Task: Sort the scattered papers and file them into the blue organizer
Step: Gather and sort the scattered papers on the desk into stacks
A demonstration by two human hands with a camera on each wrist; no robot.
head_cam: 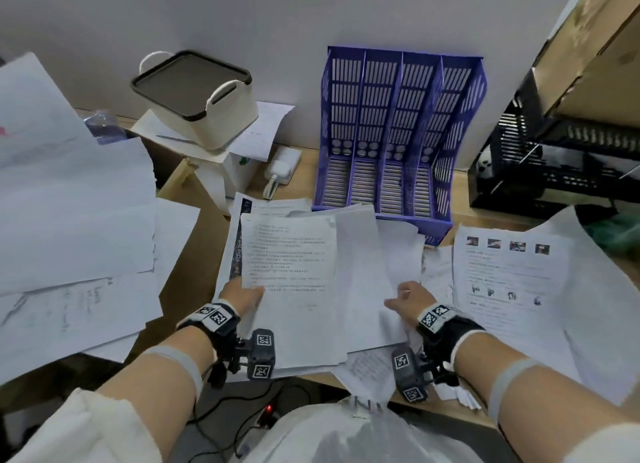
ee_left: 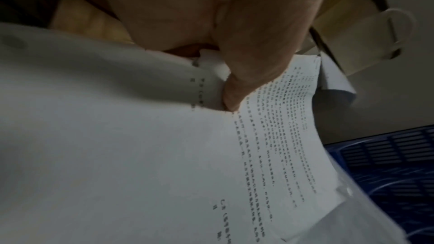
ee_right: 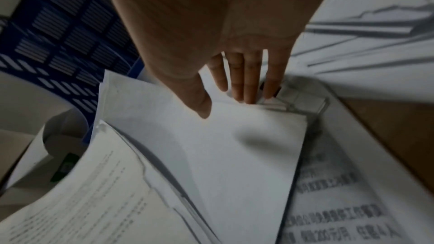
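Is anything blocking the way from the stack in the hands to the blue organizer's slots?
Nothing visible does. The left hand pinches the printed stack, the right hand rests flat on it, and the blue organizer directly behind has open, empty slots.

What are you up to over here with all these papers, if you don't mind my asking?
A person is gathering loose white printed sheets at the middle of the wooden desk. The left hand pinches the edge of a text-covered white page, thumb on top. The right hand lies with straight fingers on a blank white sheet beside it. The blue slotted plastic organizer stands behind the pile, its compartments without papers. More sheets lie scattered on both sides.
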